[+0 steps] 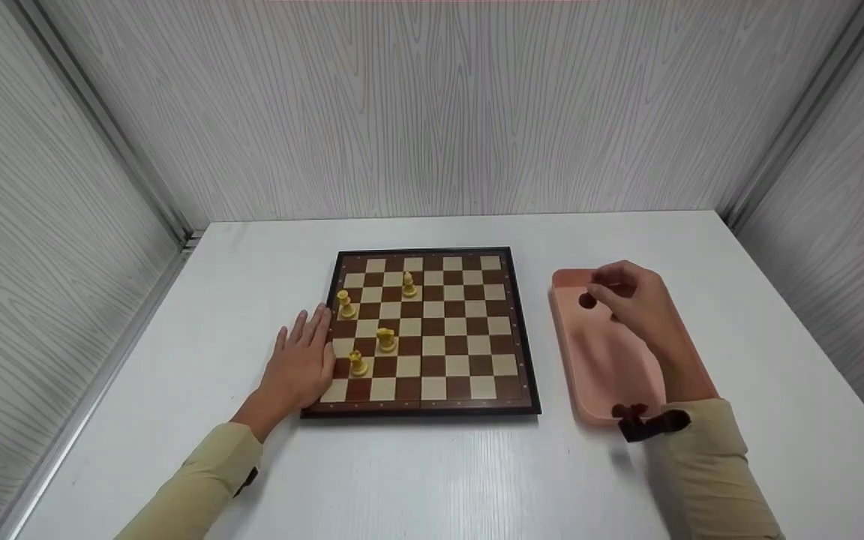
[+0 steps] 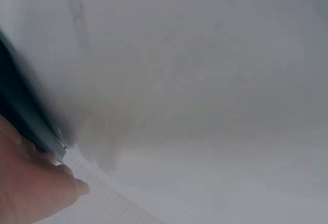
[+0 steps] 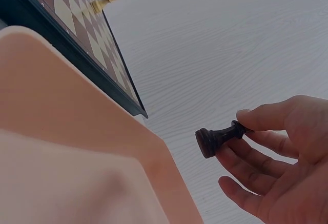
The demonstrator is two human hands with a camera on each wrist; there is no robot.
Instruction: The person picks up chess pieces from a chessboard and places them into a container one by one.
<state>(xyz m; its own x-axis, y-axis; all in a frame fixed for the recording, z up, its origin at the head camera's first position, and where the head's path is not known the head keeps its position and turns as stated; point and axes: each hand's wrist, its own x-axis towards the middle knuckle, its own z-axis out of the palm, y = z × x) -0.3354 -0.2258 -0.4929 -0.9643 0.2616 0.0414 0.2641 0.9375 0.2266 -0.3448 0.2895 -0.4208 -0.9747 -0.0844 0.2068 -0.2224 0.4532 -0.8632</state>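
Observation:
My right hand (image 1: pixel 633 304) pinches a dark chess piece (image 3: pixel 218 137) over the far end of a pink tray (image 1: pixel 604 367). Its base points away from the fingertips, and the piece's top is hidden by them. My left hand (image 1: pixel 301 367) lies flat along the left edge of a brown and cream chessboard (image 1: pixel 477 365), fingers straight. On the board's left half stand several pale yellow pieces: a rook (image 1: pixel 346 306), a bishop (image 1: pixel 409 285), a knight (image 1: pixel 386 340) and what looks like a queen (image 1: pixel 358 364). In the left wrist view, part of the hand (image 2: pixel 38 185) touches the board's dark side.
A white table (image 1: pixel 252 262) carries the board and the tray, with a gap between them. Pale wood-grain panels (image 1: pixel 432 112) enclose the back and both sides. Dark shapes (image 1: pixel 631 411) show at the tray's near end by the right cuff; their kind is unclear.

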